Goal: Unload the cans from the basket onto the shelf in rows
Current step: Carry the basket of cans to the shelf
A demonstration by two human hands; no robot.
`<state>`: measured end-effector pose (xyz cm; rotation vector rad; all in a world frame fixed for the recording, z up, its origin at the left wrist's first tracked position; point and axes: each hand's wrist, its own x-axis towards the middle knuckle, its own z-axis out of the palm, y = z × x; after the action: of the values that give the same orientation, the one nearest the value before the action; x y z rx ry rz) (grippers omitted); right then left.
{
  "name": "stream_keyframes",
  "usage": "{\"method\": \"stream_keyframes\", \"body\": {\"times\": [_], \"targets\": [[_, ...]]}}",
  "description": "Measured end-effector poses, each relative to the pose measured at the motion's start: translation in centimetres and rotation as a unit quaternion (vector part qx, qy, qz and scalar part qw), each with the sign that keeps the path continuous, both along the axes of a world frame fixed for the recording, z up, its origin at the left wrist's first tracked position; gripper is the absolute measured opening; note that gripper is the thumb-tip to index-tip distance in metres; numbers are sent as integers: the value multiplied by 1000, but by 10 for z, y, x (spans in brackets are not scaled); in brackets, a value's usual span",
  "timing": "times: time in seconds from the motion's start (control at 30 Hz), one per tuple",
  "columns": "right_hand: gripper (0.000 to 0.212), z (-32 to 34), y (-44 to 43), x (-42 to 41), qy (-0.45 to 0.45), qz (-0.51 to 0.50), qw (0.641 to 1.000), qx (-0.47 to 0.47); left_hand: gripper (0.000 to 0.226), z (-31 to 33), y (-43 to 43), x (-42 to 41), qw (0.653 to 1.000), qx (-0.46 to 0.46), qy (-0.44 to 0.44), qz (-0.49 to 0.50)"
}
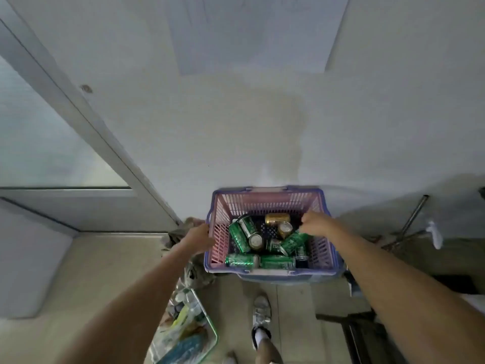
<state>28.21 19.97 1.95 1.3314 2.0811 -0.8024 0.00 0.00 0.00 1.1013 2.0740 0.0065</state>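
A pink basket (262,199) with a blue rim sits low in the middle of the head view, by the wall. Inside lie several green cans (240,260) and two gold cans (277,218), jumbled on their sides. My left hand (199,236) grips the basket's left rim. My right hand (316,223) reaches in over the right side, fingers curled above a green can (295,241); whether it holds anything is unclear. No shelf is visible.
A white wall fills the upper view, with a glass door frame (86,122) at left. A clear bag of bottles (183,319) lies on the floor at lower left. A person's shoe (261,310) is below the basket. Dark metal objects (409,224) stand at right.
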Motion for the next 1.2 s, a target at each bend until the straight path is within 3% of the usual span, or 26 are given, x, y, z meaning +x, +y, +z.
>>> {"method": "stream_keyframes", "body": {"times": [0.07,0.17,0.27,0.33,0.47,0.53,0.6,0.7,0.77,0.83,0.87,0.9,0.97,1.03,1.1,1.2], "targets": [[19,-27,15,12,-6,-36,999,-20,36,-21,7,8,998,-17,-23,52],[9,-64,27,34,-29,-102,994,-12,58,-58,1,20,986,-59,-41,147],[31,-93,41,44,-38,-155,987,22,96,-112,-2,17,961,-108,-68,244],[27,-111,50,50,-56,-178,982,10,112,-117,4,24,945,-129,-83,288],[17,-149,58,59,-81,-214,972,-59,74,-115,24,26,921,-88,-95,368],[73,-156,60,60,-77,-266,959,-60,66,-123,27,19,901,-56,-121,412],[94,-156,61,60,-55,-302,949,-66,64,-139,24,13,889,-34,-114,443],[90,-146,62,57,-54,-365,929,-28,44,-111,28,26,882,-3,-37,470],[70,-132,57,54,0,-425,905,34,30,-83,33,38,855,59,-18,515],[40,-113,49,45,94,-463,879,63,23,-72,37,43,829,114,-96,539],[43,-107,46,42,139,-484,862,59,20,-69,38,46,830,127,-144,523],[46,-98,45,37,175,-509,842,42,16,-66,40,48,831,136,-184,508],[43,-76,40,28,252,-584,770,-50,15,-56,49,56,819,138,-242,502],[41,-61,31,20,298,-603,724,-154,27,-47,61,68,809,120,-307,487],[47,-51,18,6,332,-556,723,-242,46,-50,72,82,813,80,-368,444],[62,-48,-7,-28,314,-471,754,-335,75,-47,96,108,824,27,-433,365]]}}
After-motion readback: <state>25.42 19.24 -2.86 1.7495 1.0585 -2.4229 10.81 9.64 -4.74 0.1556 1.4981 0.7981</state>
